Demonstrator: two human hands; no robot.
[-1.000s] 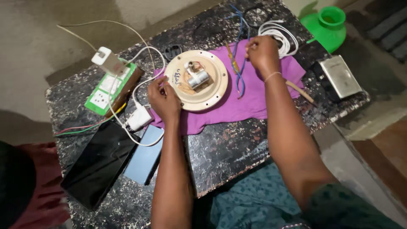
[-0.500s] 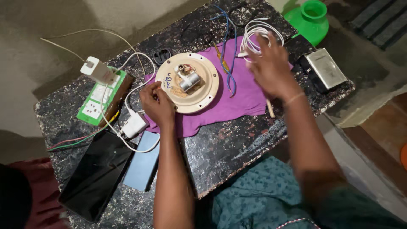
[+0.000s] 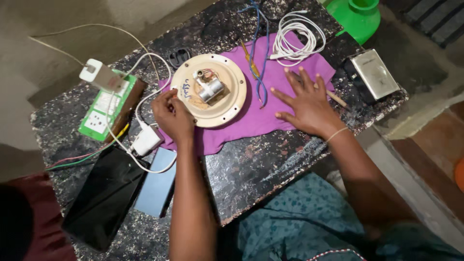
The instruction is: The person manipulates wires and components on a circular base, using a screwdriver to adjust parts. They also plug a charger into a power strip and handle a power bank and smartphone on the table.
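left hand (image 3: 173, 116) grips the left rim of the round cream base plate (image 3: 209, 90) | plate lies on the purple cloth (image 3: 270, 108) | right hand (image 3: 307, 101) released, fingers spread flat on the cloth right of the plate | coiled white cable (image 3: 297, 41) beyond the plate's right | green socket board (image 3: 104, 108) left of the plate

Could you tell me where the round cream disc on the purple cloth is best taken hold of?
Probably by its bare rim, from the near-left, where the left hand already touches the round cream disc: it lies flat, and a metal fitting occupies its centre.
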